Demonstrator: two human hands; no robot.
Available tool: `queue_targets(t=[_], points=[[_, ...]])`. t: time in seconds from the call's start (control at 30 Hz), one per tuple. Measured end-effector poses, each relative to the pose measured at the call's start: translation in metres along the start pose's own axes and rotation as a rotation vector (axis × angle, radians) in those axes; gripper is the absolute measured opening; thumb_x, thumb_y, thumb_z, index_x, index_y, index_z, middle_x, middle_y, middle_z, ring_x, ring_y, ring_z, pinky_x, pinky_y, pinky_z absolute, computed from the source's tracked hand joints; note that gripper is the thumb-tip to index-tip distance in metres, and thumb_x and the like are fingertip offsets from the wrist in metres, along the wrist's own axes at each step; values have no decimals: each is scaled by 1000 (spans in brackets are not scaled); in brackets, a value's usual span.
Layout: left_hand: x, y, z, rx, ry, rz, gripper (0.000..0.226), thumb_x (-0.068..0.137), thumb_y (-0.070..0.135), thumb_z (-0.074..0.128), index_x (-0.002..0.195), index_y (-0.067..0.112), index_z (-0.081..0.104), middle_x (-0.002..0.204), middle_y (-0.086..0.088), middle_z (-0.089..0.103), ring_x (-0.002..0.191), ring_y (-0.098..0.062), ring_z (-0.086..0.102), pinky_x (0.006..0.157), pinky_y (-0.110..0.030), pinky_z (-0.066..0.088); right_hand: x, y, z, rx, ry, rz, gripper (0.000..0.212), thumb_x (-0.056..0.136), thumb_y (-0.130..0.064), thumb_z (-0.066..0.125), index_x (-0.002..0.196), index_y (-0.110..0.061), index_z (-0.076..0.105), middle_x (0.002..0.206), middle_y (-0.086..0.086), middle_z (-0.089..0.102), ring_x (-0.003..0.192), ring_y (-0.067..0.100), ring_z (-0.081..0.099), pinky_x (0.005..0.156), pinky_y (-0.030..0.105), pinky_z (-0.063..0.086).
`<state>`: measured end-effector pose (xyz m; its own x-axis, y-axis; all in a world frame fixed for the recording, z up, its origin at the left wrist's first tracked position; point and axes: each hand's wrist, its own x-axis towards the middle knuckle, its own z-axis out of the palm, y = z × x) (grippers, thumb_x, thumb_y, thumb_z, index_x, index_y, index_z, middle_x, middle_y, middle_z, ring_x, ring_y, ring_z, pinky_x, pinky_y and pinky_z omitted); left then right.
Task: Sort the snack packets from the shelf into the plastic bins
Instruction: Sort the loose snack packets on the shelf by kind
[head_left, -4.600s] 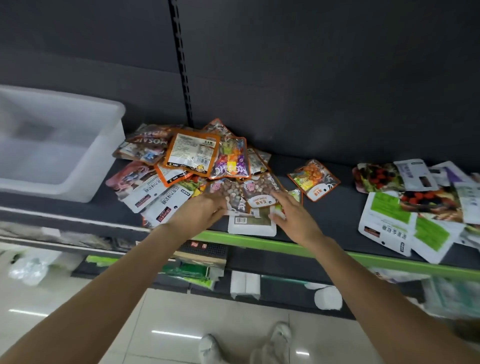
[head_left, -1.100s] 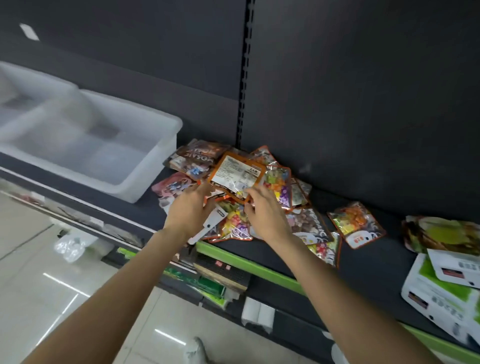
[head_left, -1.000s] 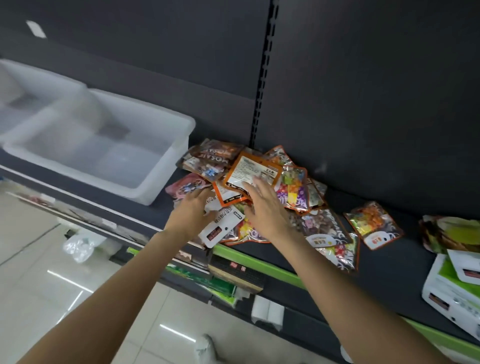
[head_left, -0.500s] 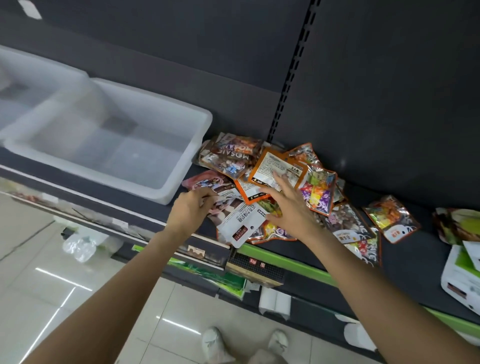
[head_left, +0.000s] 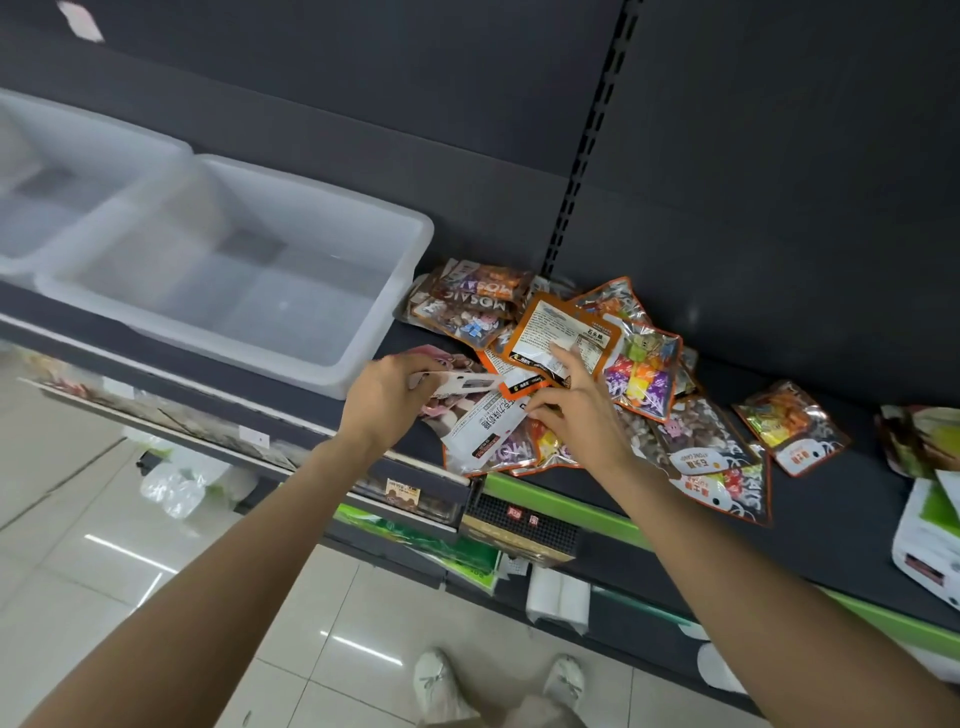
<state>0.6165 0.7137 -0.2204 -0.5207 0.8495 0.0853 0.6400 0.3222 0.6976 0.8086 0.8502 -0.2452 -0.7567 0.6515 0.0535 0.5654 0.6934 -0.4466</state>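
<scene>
While our left hand (head_left: 382, 400) pinches the white-backed packet (head_left: 460, 383) beside the nearer bin (head_left: 332, 374), we should pin the pile (head_left: 587, 364) with our right hand's (head_left: 582, 415) loosely spread fingers (head_left: 563, 356).

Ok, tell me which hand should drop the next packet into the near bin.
Left, probably. The left hand already grips a white-backed packet and sits right beside the near bin. The right hand is farther off, its fingers spread on the packet pile.
</scene>
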Motion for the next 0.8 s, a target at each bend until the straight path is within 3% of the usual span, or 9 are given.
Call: queue_targets(t=[0.07, 0.17, 0.3, 0.37, 0.43, 0.5, 0.63, 0.73, 0.8], points=[[-1, 8, -5, -72, 34, -34, 14, 93, 19, 57, 96, 14, 70, 85, 3, 68, 75, -15, 61, 60, -14, 44, 1, -3, -8, 74, 21, 19, 7, 87, -16, 66, 87, -17, 73, 149, 9, 37, 142, 30, 26, 114, 56, 22], [3, 24, -15, -143, 113, -68, 14, 93, 20, 56, 95, 15, 70, 88, 5, 67, 80, -14, 60, 61, -16, 44, 1, -9, -29, 214, 63, 26, 9, 89, -10, 62, 87, -11, 70, 128, 8, 58, 125, 21, 49, 106, 25, 32], [16, 52, -28, -121, 152, -33, 17, 94, 23, 55, 99, 17, 69, 94, 5, 66, 80, -10, 58, 57, -14, 40, 3, -14, -58, 272, 151, 4, 5, 88, -14, 64, 87, -15, 68, 95, -4, 66, 95, 8, 58, 86, 24, 47], [23, 63, -31, -71, 153, -18, 18, 95, 25, 53, 102, 18, 68, 95, 5, 66, 78, -10, 57, 55, -16, 39, 4, -18, -74, 345, 199, 35, 5, 89, -16, 63, 86, -18, 67, 88, -9, 65, 84, 4, 58, 73, 10, 44], [27, 73, -30, 20, 126, 7, 19, 95, 27, 52, 104, 19, 68, 97, 1, 68, 79, -17, 59, 60, -25, 45, 5, -20, -90, 392, 259, 55, 7, 90, -15, 62, 85, -18, 66, 84, -11, 64, 80, 0, 58, 69, 5, 40], [29, 86, -28, 119, 93, 67, 20, 95, 24, 52, 107, 21, 69, 102, -7, 67, 85, -25, 60, 67, -33, 48, 6, -16, -108, 430, 312, 75, 9, 90, -12, 61, 85, -18, 66, 85, -11, 63, 80, -2, 57, 70, 5, 40], [32, 122, -21, 169, 129, 197, 20, 94, 19, 54, 105, 19, 71, 102, -6, 60, 90, -22, 57, 69, -28, 40, -2, 8, -145, 407, 376, 118, 12, 91, -11, 59, 83, -20, 62, 83, -16, 61, 82, 3, 58, 71, 5, 41], [37, 155, -4, 126, 178, 224, 18, 93, 23, 57, 102, 19, 72, 103, -6, 66, 90, -23, 62, 74, -37, 51, -22, 45, -170, 441, 457, 204, 21, 91, -11, 60, 76, -26, 60, 81, -15, 63, 85, 11, 64, 81, 31, 55], [39, 181, 16, 93, 165, 253, 18, 92, 23, 58, 101, 19, 73, 102, -5, 70, 91, -23, 65, 77, -39, 54, -41, 69, -185, 468, 504, 269, 27, 90, -10, 60, 73, -31, 59, 82, -12, 65, 85, 15, 66, 79, 45, 57]])
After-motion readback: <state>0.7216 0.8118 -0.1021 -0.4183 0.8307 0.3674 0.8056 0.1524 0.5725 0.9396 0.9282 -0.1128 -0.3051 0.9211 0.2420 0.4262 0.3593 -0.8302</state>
